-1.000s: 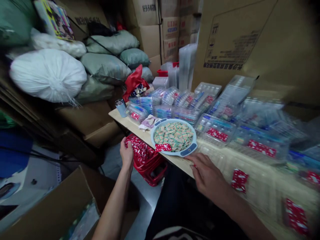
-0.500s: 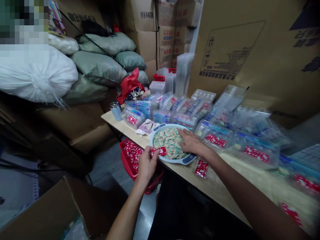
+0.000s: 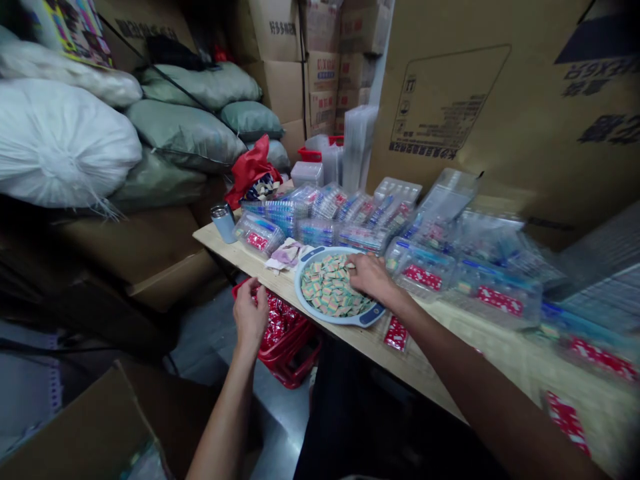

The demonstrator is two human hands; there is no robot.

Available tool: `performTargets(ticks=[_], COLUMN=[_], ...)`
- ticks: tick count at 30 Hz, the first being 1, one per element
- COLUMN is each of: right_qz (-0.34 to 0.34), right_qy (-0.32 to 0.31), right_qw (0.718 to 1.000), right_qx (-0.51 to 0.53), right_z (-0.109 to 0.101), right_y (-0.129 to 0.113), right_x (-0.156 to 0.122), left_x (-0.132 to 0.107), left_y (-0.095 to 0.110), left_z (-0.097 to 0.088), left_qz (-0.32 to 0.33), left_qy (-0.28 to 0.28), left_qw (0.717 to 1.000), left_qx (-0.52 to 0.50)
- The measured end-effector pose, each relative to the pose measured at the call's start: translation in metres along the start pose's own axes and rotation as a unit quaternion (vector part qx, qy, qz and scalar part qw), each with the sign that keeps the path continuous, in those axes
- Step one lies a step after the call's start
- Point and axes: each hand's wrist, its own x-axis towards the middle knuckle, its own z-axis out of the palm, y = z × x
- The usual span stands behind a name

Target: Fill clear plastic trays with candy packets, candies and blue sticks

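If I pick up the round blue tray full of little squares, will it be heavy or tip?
The round pale-blue plastic tray probably feels light, with its thin rim. The small loose square packets could likely slide off if it tilts.

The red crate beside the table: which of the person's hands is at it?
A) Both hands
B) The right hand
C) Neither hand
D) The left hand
D: the left hand is at the red crate, while the right hand is over the round tray on the table.
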Motion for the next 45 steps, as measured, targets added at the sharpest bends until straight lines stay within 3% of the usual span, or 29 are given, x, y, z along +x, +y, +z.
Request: performTargets(ticks=[3, 6, 8, 11, 14, 17, 23, 27, 31, 34, 37, 41, 45], right_qz=[0.038, 0.085, 0.114, 0.123, 0.121, 0.118, 0.107, 0.114, 0.111, 0.069, 0.013, 0.04, 0.039], right_qy=[0.033, 0.04, 0.039, 0.048, 0.054, 0.058, 0.099, 0.13, 0.145, 0.143, 0.139, 0.134, 0.145], right_qw=[0.974, 0.888, 0.846, 0.83, 0.82, 0.822, 0.854, 0.873, 0.901, 0.92, 0.913, 0.926, 0.927], right_qx=[0.22, 0.45, 0.519, 0.541, 0.557, 0.554, 0.499, 0.457, 0.394, 0.358, 0.382, 0.351, 0.344], right_z=[0.001, 0.007, 0.012, 0.016, 0.017, 0.017, 0.03, 0.041, 0.041, 0.035, 0.029, 0.025, 0.027], right_y=[0.009, 0.009, 0.007, 0.003, 0.003, 0.006, 0.011, 0.016, 0.017, 0.014, 0.012, 0.012, 0.01], right_x=[0.01, 0.018, 0.022, 0.024, 0.024, 0.023, 0.022, 0.016, 0.008, 0.004, 0.002, 0.002, 0.004], left_x=[-0.001, 0.003, 0.006, 0.009, 0.012, 0.014, 0.016, 0.015, 0.016, 0.015, 0.013, 0.009, 0.003], left_y=[0.055, 0.097, 0.112, 0.12, 0.121, 0.121, 0.121, 0.119, 0.118, 0.117, 0.118, 0.121, 0.125], left_z=[0.017, 0.053, 0.081, 0.114, 0.129, 0.131, 0.132, 0.132, 0.13, 0.13, 0.13, 0.127, 0.127], left_qz=[0.056, 0.047, 0.037, 0.028, -0.018, -0.036, 0.027, -0.008, -0.023, -0.029, -0.005, 0.025, 0.006], left_qy=[-0.095, -0.217, -0.261, -0.277, -0.265, -0.267, -0.211, -0.202, -0.158, -0.172, -0.219, -0.293, -0.23], left_qw=[0.983, 0.945, 0.932, 0.93, 0.928, 0.919, 0.93, 0.92, 0.922, 0.919, 0.908, 0.886, 0.907], left_qx=[-0.15, -0.239, -0.247, -0.24, -0.262, -0.288, -0.301, -0.337, -0.352, -0.353, -0.358, -0.358, -0.353])
